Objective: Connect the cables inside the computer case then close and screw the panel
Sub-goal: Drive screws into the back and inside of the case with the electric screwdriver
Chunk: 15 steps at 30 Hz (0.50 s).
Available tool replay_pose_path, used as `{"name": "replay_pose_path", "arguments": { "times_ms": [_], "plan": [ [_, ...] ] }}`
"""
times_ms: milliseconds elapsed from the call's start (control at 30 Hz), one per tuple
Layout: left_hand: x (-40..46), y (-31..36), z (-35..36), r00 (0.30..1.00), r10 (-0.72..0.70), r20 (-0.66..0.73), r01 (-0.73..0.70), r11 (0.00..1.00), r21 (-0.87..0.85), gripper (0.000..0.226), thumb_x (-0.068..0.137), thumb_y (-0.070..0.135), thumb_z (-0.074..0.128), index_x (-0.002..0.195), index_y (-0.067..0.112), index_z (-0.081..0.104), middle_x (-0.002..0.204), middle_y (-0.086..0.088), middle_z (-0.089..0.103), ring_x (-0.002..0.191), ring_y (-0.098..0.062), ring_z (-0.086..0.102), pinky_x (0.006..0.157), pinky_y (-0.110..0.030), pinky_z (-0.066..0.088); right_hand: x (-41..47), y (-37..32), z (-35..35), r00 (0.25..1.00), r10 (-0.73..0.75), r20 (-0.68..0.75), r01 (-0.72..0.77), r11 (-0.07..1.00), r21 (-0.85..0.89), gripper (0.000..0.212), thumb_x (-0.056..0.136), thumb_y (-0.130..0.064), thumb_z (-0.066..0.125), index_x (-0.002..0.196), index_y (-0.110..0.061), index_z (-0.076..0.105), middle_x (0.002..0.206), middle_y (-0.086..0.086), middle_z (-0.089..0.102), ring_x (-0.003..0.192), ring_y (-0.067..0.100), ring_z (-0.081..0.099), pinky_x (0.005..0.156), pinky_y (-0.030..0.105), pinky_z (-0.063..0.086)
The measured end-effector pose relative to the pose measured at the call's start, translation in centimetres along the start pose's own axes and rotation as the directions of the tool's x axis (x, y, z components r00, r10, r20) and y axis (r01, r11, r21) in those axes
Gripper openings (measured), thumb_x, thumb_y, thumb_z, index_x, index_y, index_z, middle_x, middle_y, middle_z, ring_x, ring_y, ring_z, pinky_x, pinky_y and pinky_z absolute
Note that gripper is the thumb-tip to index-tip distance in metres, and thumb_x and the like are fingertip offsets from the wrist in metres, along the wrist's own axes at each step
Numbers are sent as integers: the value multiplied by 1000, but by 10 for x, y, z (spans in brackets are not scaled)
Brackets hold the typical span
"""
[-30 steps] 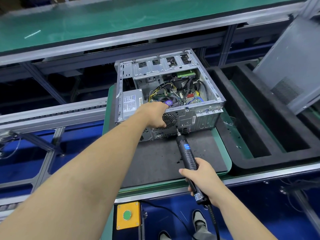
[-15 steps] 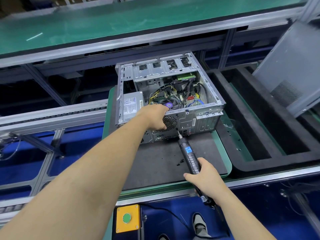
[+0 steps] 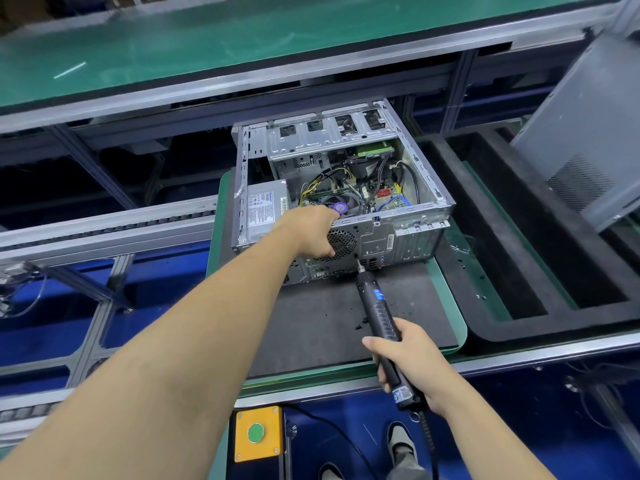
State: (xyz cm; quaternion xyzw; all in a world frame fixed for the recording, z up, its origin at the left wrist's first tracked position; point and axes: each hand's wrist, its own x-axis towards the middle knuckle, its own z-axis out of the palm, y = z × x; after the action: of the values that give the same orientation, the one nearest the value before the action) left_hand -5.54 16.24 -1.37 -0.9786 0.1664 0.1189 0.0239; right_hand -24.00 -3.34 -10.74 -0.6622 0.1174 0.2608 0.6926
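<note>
Case [image 3: 408,233] sits open-topped on the dark mat [image 3: 311,323], left hand [image 3: 311,230] curled over its near rim, right hand [image 3: 408,358] gripping the electric screwdriver [image 3: 379,313] with its tip on the near face, so looks like a screw's going in, panel [image 3: 585,133] at far right goes on next.

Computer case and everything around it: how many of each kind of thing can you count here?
Computer case: 1
Electric screwdriver: 1
Hands: 2, left and right
Grey side panel: 1
Yellow button box: 1
Total: 6
</note>
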Motion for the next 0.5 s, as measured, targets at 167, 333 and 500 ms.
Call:
{"name": "replay_pose_path", "arguments": {
  "times_ms": [167,333,500],
  "plan": [
    [-1,1,-1,1000,-9,2,9,1000,-15,66,78,42,80,132,15,53,124,-4,65,116,-29,60,92,-45,53,3,3,-4,998,-32,-62,21,985,-169,37,72,-32,78,95,-16,54,67,6,56,47,26,57,46,33,50],
    [-1,1,-1,1000,-15,7,15,1000,-25,65,78,42,80,130,14,55,123,-3,66,113,-29,61,90,-44,53,7,6,-9,980,-145,-136,70,891,-449,25,78,-28,73,95,-26,55,73,3,60,44,14,55,44,28,48],
    [-1,1,-1,1000,-14,-13,13,999,-31,65,78,43,80,131,15,55,123,-3,66,115,-30,60,90,-42,53,8,-2,-5,983,-147,-112,100,932,-348,21,79,-21,70,92,-25,53,69,5,55,40,22,57,40,27,45]
  ]
}}
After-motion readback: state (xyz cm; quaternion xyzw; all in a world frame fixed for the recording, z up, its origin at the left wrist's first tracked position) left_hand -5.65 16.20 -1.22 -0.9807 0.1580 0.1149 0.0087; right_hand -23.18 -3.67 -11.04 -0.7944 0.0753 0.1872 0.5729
